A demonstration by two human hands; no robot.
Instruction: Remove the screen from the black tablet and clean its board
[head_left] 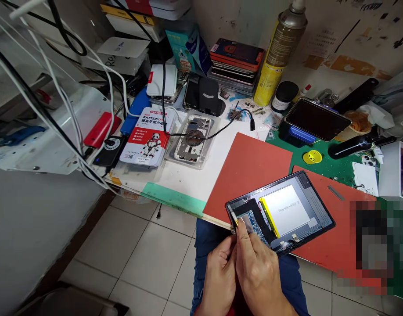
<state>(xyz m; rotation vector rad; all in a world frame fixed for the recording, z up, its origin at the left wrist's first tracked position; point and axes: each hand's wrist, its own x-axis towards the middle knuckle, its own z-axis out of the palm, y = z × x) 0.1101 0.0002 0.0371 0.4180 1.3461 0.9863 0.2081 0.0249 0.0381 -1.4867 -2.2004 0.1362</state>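
- Where the desk ends, above the person's blue trousers, I see an opened tablet, its near edge jutting past the desktop and the rest of it over two red mats; whether it rests on them or is held up, I can't tell
- Inside its shell sits a silver battery edged with yellow tape, and to the left of that a blue circuit board partly hidden by fingers
- The right hand leans over the board, index finger reaching to a slim pale stick by the tablet's left end; from here I can't make out whether the fingers pinch it
- The left hand is curled right beside the other, at the tablet's near left corner; its fingertips are hidden, so I can't say what it grips
- A thin metal strip lies on the right-hand mat, and a yellow cap stands on the green surface behind
- Further left, a phone frame lies in a clear tray, crossed by a black cable, next to a white-and-red battery box
- At the back, an aerosol can stands upright beside a stack of phones
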